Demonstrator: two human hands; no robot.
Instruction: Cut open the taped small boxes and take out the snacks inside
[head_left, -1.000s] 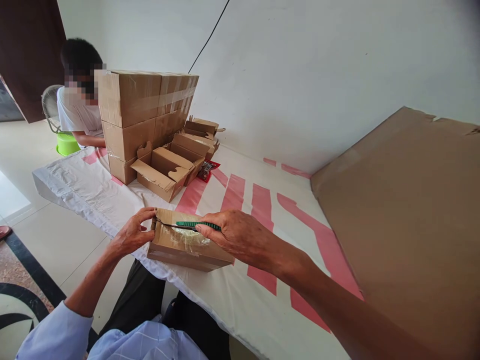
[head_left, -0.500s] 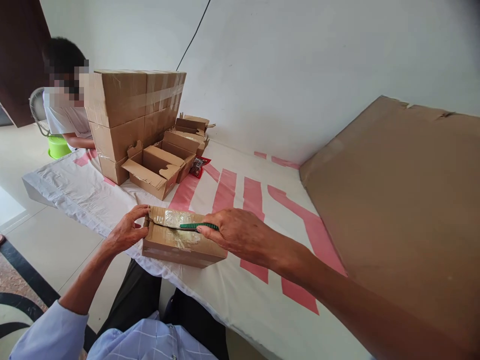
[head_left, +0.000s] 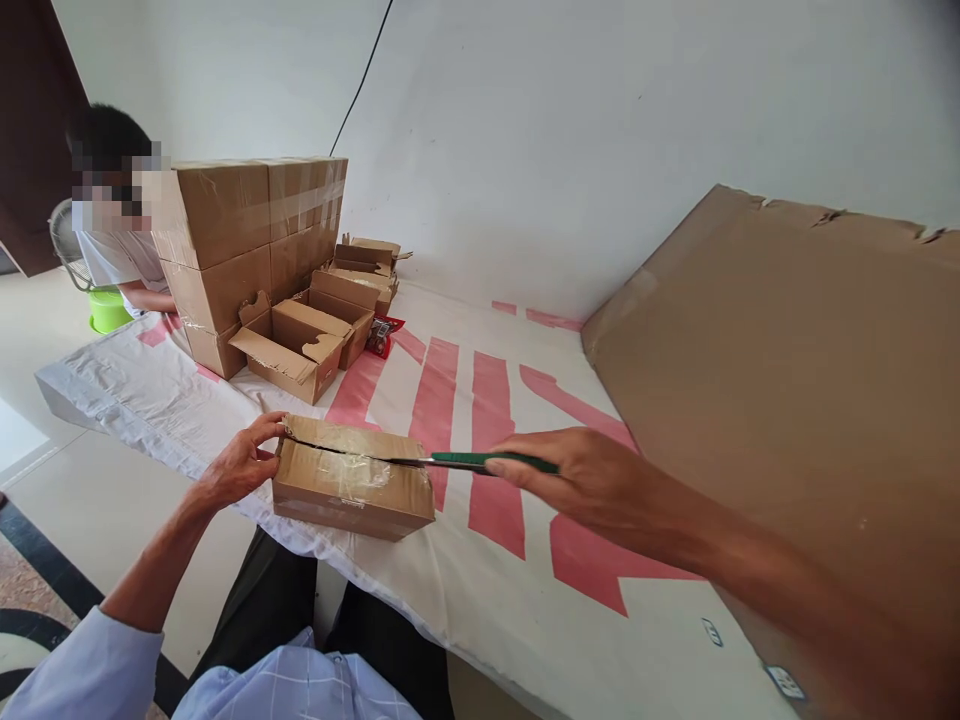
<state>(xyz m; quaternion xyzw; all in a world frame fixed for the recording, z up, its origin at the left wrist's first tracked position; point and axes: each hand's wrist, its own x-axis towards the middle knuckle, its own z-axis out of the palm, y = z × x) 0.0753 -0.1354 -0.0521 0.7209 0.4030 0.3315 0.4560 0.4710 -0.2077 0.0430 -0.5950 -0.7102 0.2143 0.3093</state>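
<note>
Where the blade earlier lay over the top of the box with the right hand resting on the lid, the right hand now sits clear of the box to its right, fingers closed around the green-handled knife, whose thin blade points left and reaches the box's top right corner.

Item: small taped cardboard box. Location: near edge of the white sheet with pink stripes, directly before the person. Condition: clear tape across the top; a dark slit shows along the upper edge under the lid, which a second ago read as closed beneath the hand.

Item: left hand. State: fingers curled, thumb and fingertips gripping the box's upper left corner, as in the earlier pictures.

Item: open empty cartons. Location: far left of the sheet, beside a stack of sealed cartons.

Item: large flat cardboard sheet. Location: right, leaning toward the wall.

Item: second person, seated behind the stack, near a green tub.

View has shifted slightly leftward and down since earlier.
</note>
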